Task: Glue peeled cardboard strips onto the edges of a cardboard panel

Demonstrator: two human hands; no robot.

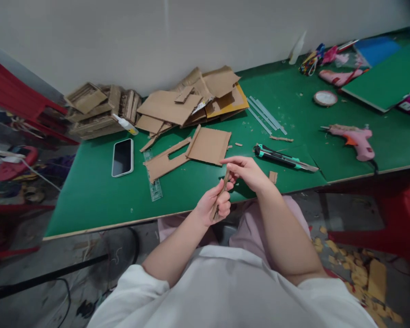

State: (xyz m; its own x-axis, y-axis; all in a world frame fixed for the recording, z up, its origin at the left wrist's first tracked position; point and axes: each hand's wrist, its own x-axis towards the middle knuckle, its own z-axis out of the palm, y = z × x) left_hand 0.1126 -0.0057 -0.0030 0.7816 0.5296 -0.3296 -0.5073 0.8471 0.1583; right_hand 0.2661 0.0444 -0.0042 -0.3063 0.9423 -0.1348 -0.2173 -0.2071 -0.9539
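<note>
A narrow cardboard strip (220, 197) stands tilted in my left hand (213, 204), whose fingers are wrapped around it near the table's front edge. My right hand (245, 171) pinches the strip's upper end between thumb and fingers, with the index finger stretched out to the left. Just beyond my hands lies a square cardboard panel (210, 145) with a folded strip along its left side. Left of that panel, a cardboard piece with a cut-out (157, 165) rests over a clear ruler (155, 190). A utility knife (285, 159) with its blade out lies right of my right hand.
Stacked cardboard (171, 107) and cardboard boxes (99, 107) line the wall. A phone (122, 157) and a glue bottle (126, 125) lie at left. Glue sticks (264, 115), a pink glue gun (353, 139) and a tape roll (325, 98) lie at right. Scraps (358, 273) litter the floor.
</note>
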